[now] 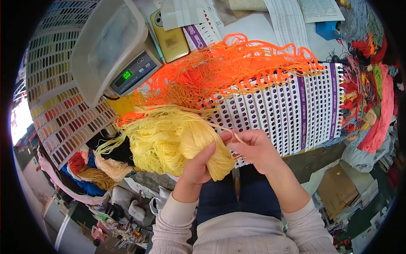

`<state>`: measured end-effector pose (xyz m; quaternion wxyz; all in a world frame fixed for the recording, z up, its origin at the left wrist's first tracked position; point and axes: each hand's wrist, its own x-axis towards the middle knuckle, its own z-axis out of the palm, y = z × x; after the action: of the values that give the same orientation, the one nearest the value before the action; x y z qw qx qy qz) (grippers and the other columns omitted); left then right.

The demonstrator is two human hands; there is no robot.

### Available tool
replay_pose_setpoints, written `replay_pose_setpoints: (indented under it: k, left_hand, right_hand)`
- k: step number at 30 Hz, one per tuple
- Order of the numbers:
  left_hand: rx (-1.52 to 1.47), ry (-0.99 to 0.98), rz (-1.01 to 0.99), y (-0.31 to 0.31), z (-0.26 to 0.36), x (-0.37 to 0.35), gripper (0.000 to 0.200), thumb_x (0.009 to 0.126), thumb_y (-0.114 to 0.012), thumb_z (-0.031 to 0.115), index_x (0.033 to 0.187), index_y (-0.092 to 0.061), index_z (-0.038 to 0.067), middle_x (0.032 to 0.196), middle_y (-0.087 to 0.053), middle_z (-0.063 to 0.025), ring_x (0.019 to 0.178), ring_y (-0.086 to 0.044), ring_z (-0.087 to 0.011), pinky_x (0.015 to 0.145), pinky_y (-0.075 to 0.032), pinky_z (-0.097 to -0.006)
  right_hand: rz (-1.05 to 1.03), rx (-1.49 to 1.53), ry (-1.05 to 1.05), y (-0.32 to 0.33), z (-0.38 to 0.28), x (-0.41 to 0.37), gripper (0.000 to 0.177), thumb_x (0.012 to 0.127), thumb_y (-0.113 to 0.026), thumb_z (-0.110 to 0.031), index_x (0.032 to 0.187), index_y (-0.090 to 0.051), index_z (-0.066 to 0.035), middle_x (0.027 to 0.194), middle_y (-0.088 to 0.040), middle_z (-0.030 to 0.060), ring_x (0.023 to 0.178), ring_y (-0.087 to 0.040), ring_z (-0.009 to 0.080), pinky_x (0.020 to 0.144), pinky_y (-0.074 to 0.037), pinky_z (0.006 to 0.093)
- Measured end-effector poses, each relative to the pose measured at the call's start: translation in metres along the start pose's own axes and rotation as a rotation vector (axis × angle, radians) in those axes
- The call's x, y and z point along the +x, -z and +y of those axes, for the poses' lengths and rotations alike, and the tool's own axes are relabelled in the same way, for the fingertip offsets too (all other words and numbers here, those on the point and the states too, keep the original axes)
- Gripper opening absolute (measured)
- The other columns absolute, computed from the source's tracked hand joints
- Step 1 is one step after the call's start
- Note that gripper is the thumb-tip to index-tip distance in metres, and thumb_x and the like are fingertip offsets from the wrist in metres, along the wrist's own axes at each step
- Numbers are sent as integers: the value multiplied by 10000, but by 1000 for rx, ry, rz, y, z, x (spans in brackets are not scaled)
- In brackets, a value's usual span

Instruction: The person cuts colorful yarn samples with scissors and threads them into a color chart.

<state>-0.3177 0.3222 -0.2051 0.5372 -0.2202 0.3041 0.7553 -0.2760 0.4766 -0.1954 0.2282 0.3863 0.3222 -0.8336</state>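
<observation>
A large loose bundle of yellow thread [160, 137] lies at the table's front edge. My left hand [198, 167] is wrapped round its right end, the thumb on top of the strands. Just right of that end, my right hand [251, 148] pinches a few thin pale strands between thumb and fingers. Behind the yellow bundle spreads a tangled heap of bright orange thread [237, 63]. White cards with rows of dark holes and purple bands [275, 110] lie under and beside the orange thread, to the right of my hands.
A scale [135, 74] with a white tray reads 0.0 at the upper left, beside a yellow phone [171, 40]. Thread colour charts [69, 127] stand at the left. Papers [287, 21] and a blue box [327, 30] lie at the back. Coloured skeins [376, 110] hang at the right.
</observation>
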Motion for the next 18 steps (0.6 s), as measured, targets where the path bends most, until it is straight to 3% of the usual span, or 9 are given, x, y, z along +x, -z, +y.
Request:
replay_pose_setpoints:
  k: [2, 5, 9, 12, 14, 17, 18]
  left_hand:
    - [41, 2, 10, 0, 0, 0, 509, 836, -375, 324, 1189, -328, -40, 1269, -285, -177, 1147, -333, -284, 938, -286, -422]
    - [36, -4, -9, -1, 1, 1, 528, 827, -385, 342, 1183, -332, -44, 1255, -301, -189, 1143, -338, -289, 943, -279, -422]
    - [-10, 10, 18, -5, 3, 2, 551, 816, -390, 370, 1174, -339, -45, 1238, -319, -201, 1139, -340, -299, 947, -270, -428]
    - [-93, 12, 19, -1, 1, 2, 497, 813, -430, 311, 1156, -366, -42, 1214, -354, -196, 1108, -378, -288, 926, -305, -416]
    - [47, -46, 49, -2, 0, 2, 373, 811, -467, 204, 1100, -425, -28, 1118, -443, -154, 1014, -452, -237, 868, -368, -370]
    - [115, -105, 139, -6, -3, 3, 266, 791, -512, 111, 1022, -485, -17, 1003, -522, -109, 898, -517, -185, 787, -425, -319]
    - [115, -119, 176, -7, -3, 3, 242, 781, -525, 92, 997, -500, -15, 969, -538, -98, 863, -531, -172, 761, -438, -305]
  right_hand:
    - [-36, -189, 144, 1, 12, 7, 93, 730, -564, -39, 795, -606, 12, 626, -560, 6, 483, -414, 15, 396, -277, 152]
    - [-61, -151, 65, 1, 2, 1, 93, 724, -552, -17, 775, -599, 45, 859, -586, 40, 609, -479, 45, 538, -388, 194]
    - [-76, -53, 42, 6, -2, 0, 115, 726, -546, -12, 809, -594, 52, 951, -581, 94, 651, -502, 53, 562, -402, 191]
    - [-78, 6, 39, 9, 3, 0, 133, 727, -537, -3, 835, -589, 54, 959, -578, 102, 687, -517, 61, 590, -413, 191]
    - [-75, 22, 35, 10, 4, 0, 148, 729, -529, 4, 857, -585, 52, 954, -579, 100, 716, -526, 70, 613, -420, 193]
    - [-39, 60, 169, 6, 13, 2, 113, 730, -528, -5, 820, -580, 41, 876, -592, 88, 538, -433, 30, 445, -316, 169]
    - [-36, 79, 182, 5, 14, 1, 98, 729, -524, 0, 803, -574, 38, 860, -591, 93, 534, -431, 37, 453, -320, 173]
